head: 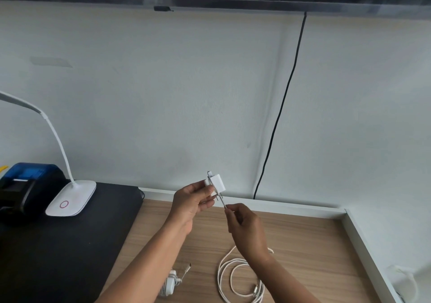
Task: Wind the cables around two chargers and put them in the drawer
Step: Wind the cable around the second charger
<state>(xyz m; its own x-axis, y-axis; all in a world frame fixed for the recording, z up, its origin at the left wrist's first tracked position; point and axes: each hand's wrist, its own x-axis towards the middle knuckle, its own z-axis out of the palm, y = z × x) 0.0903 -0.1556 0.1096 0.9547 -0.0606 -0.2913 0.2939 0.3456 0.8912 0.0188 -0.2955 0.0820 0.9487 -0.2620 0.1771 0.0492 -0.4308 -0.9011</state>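
Pale wall behind, wood-grain desk (303,244) below. My left hand (191,206) grips the smooth white charger (219,182), held up off the desk to leave room for wrapping. My right hand (247,230) pinches its thin cable (220,279) taut just beneath. The slack lies coiled on the desk, with the second charger (168,285) near it, seemingly wound. No drawer shows.

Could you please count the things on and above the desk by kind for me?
Chargers: 2, the held charger in the left hand and the desk charger.
Cables: 1, the loose white cable, pinched by the right hand.
Lamps: 1, the desk lamp.
Printers: 1, the blue printer.
Total: 5
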